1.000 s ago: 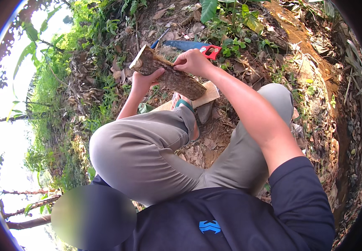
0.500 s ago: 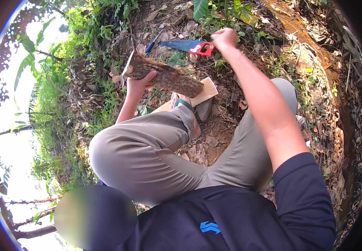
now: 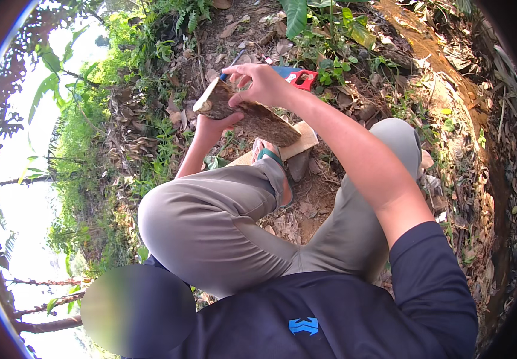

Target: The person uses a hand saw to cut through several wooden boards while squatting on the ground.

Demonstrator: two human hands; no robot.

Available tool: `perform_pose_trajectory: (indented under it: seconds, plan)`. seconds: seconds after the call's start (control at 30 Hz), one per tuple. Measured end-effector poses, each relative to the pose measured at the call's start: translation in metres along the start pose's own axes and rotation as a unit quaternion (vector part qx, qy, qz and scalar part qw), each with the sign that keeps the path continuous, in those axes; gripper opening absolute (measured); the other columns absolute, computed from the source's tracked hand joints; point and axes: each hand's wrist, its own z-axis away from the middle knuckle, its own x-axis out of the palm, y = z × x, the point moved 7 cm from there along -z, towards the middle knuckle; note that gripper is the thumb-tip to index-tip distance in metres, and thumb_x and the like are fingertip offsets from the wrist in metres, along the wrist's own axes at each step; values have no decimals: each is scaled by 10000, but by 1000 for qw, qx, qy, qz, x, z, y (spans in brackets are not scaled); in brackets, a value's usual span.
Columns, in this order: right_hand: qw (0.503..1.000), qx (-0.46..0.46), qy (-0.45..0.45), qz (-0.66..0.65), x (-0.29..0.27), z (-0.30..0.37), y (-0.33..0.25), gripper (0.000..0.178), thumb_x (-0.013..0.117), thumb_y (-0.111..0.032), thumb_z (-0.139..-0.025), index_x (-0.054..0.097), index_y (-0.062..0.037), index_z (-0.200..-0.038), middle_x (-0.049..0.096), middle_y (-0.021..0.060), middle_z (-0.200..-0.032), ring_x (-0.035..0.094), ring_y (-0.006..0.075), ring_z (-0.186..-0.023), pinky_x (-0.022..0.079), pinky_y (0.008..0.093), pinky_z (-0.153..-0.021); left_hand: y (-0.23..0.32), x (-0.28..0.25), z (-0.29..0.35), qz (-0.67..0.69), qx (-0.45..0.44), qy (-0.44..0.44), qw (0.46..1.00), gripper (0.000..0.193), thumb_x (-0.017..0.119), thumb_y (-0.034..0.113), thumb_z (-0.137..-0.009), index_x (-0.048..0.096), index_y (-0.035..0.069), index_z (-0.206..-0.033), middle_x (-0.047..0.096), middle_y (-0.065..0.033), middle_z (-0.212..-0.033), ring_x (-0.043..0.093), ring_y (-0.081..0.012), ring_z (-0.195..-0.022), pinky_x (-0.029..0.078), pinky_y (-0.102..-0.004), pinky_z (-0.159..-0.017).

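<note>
A split log (image 3: 252, 116) is held up in the upper centre of the frame, tilted, cut end toward the upper left, bark side facing the camera. It is gripped from below by the left hand (image 3: 213, 124), fingers wrapped under the near end, thumb across the lower edge. The right hand (image 3: 264, 84) is laid on the top edge of the log, fingers curled over it; grip is closed on the wood, though how tightly cannot be told.

Just behind the right hand, at the top centre, a hand saw (image 3: 288, 75) is seen lying on the ground: blue blade, red handle, partly hidden by the hand. No contact between the saw and either hand is visible.

Below the log, a pale flat board (image 3: 297, 143) is lying on the dirt, with a sandalled foot (image 3: 268, 157) beside it. Bent knees in grey trousers (image 3: 210, 221) fill the centre of the frame; a dark blue shirt (image 3: 330, 317) is at the lower edge.

Ground around is covered in dry leaves (image 3: 306, 209) and bare soil; green plants (image 3: 330, 36) are seen along the top and left.
</note>
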Motion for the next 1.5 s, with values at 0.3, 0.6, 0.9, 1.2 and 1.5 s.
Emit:
perform_pose_trajectory:
  seconds: [0.3, 0.6, 0.9, 1.2, 1.5]
  plan:
    - [988, -3, 4, 152, 1, -2, -19, 220, 732, -141, -843, 759, -8, -1018, 753, 192, -937, 730, 358, -875, 561, 403, -773, 1, 4, -1, -44, -7, -5, 999, 599, 876, 127, -817, 575, 56, -1331, 694, -48, -1138, 707, -141, -927, 628, -254, -605]
    - [986, 74, -1, 148, -3, 0, -20, 193, 724, -188, -901, 745, 0, -938, 728, 153, -801, 699, 301, -730, 532, 412, -693, 6, 9, 0, -65, -38, 6, 997, 548, 898, 127, -788, 646, 25, -1263, 741, -34, -1064, 708, -108, -862, 613, -255, -576]
    - [898, 364, -208, -136, -20, 11, -4, 271, 739, -244, -955, 695, 6, -860, 587, 3, -634, 487, 61, -512, 376, 237, -470, 28, 26, 6, -63, -13, -31, 997, 516, 899, 107, -782, 674, 40, -1240, 751, -31, -1040, 707, -101, -835, 599, -247, -561]
    - [924, 321, 52, 201, -146, 22, 8, 503, 664, -290, -976, 538, -41, -1394, 666, 176, -1075, 633, 196, -976, 492, 342, -861, 10, 10, 7, -49, -34, -6, 998, 579, 886, 144, -811, 595, 35, -1300, 723, -47, -1094, 697, -121, -919, 608, -251, -577]
    - [969, 209, -65, 113, -26, 1, -23, 647, 669, -631, -933, 674, 15, -969, 669, 96, -755, 665, 188, -750, 509, 367, -690, 15, 10, 8, -57, -7, -16, 998, 586, 893, 147, -796, 608, 53, -1300, 715, -19, -1078, 686, -101, -870, 571, -232, -547]
